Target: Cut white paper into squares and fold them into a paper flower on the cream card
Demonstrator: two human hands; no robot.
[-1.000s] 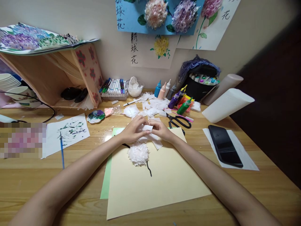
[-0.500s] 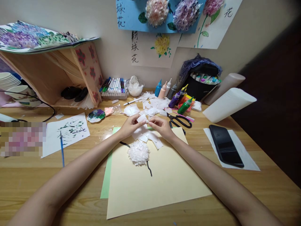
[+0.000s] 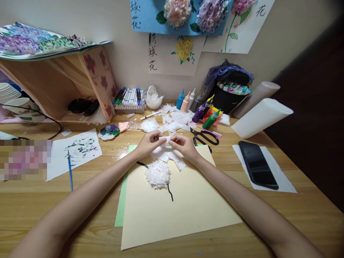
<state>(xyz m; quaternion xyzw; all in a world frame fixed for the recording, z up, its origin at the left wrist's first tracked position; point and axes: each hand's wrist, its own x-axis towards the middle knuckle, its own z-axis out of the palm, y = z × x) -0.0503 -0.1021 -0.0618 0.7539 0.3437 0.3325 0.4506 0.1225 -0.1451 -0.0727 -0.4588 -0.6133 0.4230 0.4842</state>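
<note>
Closest to me, my two forearms reach in over a cream sheet of paper [image 3: 177, 211] that lies on the wooden table [image 3: 40, 211], with a green sheet [image 3: 121, 200] showing from under its left edge. On the cream sheet sits a white tissue flower [image 3: 158, 174] on a thin black painted stem [image 3: 170, 192].

Just past the flower, my left hand [image 3: 147, 144] and my right hand [image 3: 184, 145] meet. Both are pinched closed on one small white tissue square [image 3: 166, 140], held between the fingertips a little above a loose pile of tissue pieces [image 3: 172, 156] at the top edge of the cream sheet. The square is folded or creased between my fingers; I cannot tell how exactly.

To my left lie a white sheet with dark paint dabs [image 3: 77, 150], a blue paintbrush [image 3: 70, 168] over its edge, and a small paint palette [image 3: 109, 131] further back. To my right, black scissors [image 3: 205, 136] lie just beside my right hand, and a black phone [image 3: 257, 164] rests on a white sheet well apart.

Further back are more tissue scraps [image 3: 174, 120], a row of paint bottles [image 3: 197, 107], a tray of markers [image 3: 130, 100], a white bowl [image 3: 153, 102] holding tissue, and a black marker case [image 3: 229, 95]. A white roll [image 3: 262, 116] lies at the right. On the wall hang flower pictures [image 3: 182, 14].
</note>
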